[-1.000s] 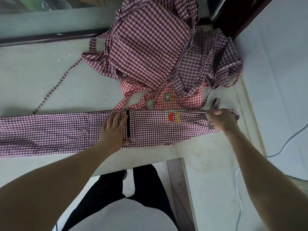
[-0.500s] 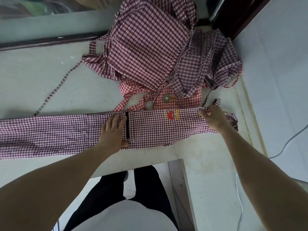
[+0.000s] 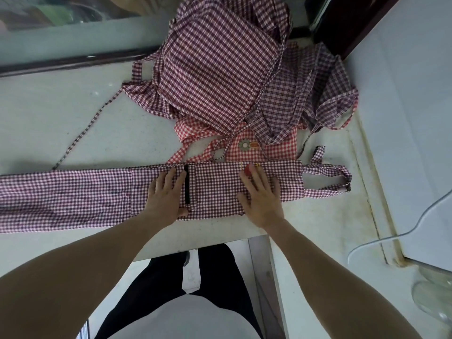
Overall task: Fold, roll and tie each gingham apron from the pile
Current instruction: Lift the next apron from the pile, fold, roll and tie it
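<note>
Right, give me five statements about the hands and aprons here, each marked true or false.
1. Both hands lie flat on the folded apron. True: left hand, right hand.
2. The folded apron is rolled up. False: it lies as a long flat strip.
3. The apron pile sits beyond the strip. True.
4. The right hand pinches the neck loop. False: the loop lies free.
5. A red gingham apron lies on top of the pile. False: it lies under the pile.

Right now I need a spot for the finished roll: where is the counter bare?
Bare counter lies far-left, between the window ledge, the loose strap and the folded apron. The far-right is crowded by the apron pile.
</note>
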A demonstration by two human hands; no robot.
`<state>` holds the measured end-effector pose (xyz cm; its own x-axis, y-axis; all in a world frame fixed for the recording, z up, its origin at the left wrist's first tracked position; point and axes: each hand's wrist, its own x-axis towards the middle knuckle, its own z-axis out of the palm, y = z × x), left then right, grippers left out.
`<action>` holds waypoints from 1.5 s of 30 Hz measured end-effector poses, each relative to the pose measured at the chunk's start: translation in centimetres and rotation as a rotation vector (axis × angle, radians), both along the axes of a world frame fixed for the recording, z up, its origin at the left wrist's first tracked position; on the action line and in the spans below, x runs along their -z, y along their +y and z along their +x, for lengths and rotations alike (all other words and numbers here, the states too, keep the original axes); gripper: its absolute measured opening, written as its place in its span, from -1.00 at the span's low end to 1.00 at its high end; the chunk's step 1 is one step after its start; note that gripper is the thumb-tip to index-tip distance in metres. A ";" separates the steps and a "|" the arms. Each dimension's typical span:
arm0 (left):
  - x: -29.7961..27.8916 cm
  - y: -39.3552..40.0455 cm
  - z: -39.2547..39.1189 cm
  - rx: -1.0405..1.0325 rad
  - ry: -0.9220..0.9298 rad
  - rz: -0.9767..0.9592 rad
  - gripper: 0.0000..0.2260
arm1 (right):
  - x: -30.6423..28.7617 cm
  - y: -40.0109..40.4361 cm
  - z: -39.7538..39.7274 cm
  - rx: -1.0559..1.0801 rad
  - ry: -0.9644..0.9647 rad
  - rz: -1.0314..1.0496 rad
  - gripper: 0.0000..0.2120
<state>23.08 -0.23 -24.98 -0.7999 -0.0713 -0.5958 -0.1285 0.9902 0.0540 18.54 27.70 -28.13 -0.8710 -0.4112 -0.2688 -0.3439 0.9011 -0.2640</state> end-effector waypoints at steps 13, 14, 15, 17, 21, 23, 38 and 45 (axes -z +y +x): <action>-0.5 -2.5 3.8 -0.006 0.447 0.297 -0.34 | -3.3 -4.7 -0.5 0.209 0.090 -0.304 -0.57; -0.6 -3.2 4.5 0.004 0.461 0.300 -0.37 | -3.6 -6.1 0.4 0.096 0.057 -0.338 -0.57; -0.8 -4.1 5.3 0.002 0.445 0.291 -0.35 | -3.8 -7.6 1.4 -0.013 0.002 -0.326 -0.53; -0.7 -6.1 6.6 -0.023 0.345 0.244 -0.22 | -3.9 -10.1 3.1 -0.180 -0.074 -0.215 -0.37; -0.6 -10.1 9.0 -0.039 0.157 0.110 -0.10 | -4.0 -13.3 3.9 -0.295 -0.130 0.139 -0.21; -0.4 -11.4 9.7 -0.031 0.143 0.073 -0.19 | -4.3 -14.1 3.4 -0.278 -0.134 0.204 -0.23; -0.1 -12.2 8.7 0.055 0.194 -0.065 -0.44 | -3.8 -13.9 5.1 -0.125 -0.020 0.132 -0.47; 0.4 -11.7 7.9 -0.004 0.281 -0.063 -0.55 | -4.1 -14.3 4.3 -0.062 -0.027 0.168 -0.60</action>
